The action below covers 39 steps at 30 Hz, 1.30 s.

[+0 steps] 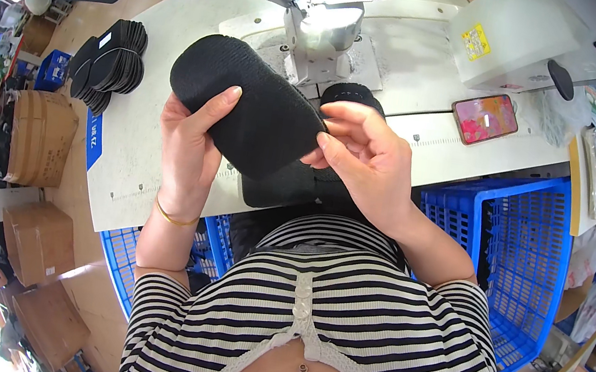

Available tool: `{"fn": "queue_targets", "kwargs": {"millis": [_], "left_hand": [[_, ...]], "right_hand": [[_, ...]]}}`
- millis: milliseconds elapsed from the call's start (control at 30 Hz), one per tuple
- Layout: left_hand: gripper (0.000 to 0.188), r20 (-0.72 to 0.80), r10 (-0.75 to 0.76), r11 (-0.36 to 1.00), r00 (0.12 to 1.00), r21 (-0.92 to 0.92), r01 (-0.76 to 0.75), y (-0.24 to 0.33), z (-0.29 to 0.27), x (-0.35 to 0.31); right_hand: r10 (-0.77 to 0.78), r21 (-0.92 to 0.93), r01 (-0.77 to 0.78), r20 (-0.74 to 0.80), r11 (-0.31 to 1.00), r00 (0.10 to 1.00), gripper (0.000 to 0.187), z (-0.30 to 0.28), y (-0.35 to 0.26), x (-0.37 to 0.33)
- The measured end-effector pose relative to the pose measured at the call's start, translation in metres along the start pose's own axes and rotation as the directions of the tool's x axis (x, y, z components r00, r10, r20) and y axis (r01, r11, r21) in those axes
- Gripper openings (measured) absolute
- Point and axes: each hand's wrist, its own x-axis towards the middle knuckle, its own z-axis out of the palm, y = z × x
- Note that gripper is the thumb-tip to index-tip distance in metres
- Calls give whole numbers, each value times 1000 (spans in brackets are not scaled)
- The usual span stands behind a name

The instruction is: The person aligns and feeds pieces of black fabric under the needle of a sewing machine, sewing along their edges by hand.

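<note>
A black padded fabric piece (254, 117) with a rounded end is held up in front of the sewing machine (321, 42), tilted, over the near edge of the table. My left hand (192, 138) grips its left side, thumb on top and fingers behind. With thumb and fingertips, my right hand (368, 162) pinches its right edge near the corner. Beneath it, another black piece (277, 192) hangs at the table's front edge, partly covered. One more rounded black piece (354, 95) lies by the machine's needle area, half hidden behind my right hand.
Stacked black pieces (111, 63) lie at the table's left end. A phone (484, 118) rests on the white tabletop (427, 156) at right. A blue plastic crate (521, 252) stands below on the right, another (120, 251) at lower left. Cardboard boxes (36, 242) sit on the floor.
</note>
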Motion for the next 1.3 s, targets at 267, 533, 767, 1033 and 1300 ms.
{"fn": "queue_targets", "kwargs": {"millis": [267,533,767,1033,1300], "left_hand": [[32,-11,16,998,1000,64,-15,10,7,15],[29,201,29,905,979,411,-111,40,31,85],[16,206,-41,875,978,480,-64,42,34,116],[21,291,280,604,915,687,-404,39,39,106],[38,746,322,207,582,545,-813,30,40,51]], "right_hand": [[146,-304,-91,163,948,976,23,-5,-19,16],[84,38,-86,69,996,994,23,0,-27,53],[-7,121,2,38,993,999,20,5,-25,59],[-41,149,35,36,988,999,20,5,-18,61],[-95,40,94,11,995,995,29,8,-8,57]]}}
